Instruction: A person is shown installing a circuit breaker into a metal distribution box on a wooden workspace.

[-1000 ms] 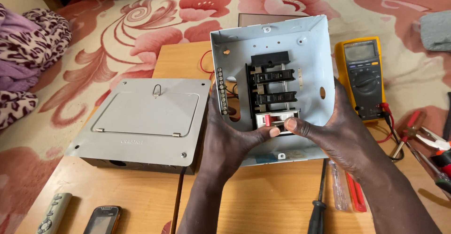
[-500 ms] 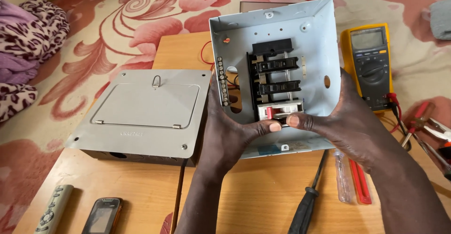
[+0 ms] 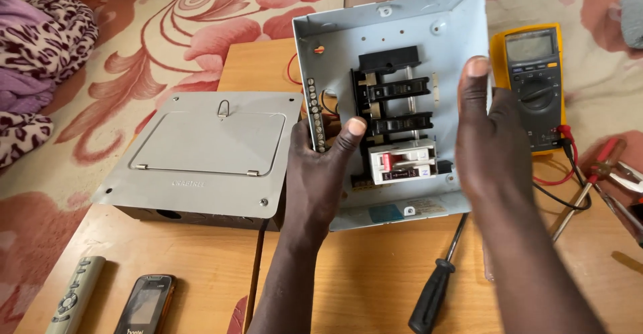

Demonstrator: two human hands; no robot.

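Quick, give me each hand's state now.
Left hand: closed on the left edge of the grey breaker box.
Right hand: gripping the box's right edge.

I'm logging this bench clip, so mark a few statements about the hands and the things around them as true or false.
1. The left hand grips the left edge of the open breaker box. True.
2. The right hand holds the screwdriver. False: the screwdriver lies on the wooden table; the hand is at the box's right side.
3. A yellow multimeter lies right of the box. True.
4. The grey cover panel is fitted on the box. False: it lies apart, to its left.
5. One white breaker sits inside. True.
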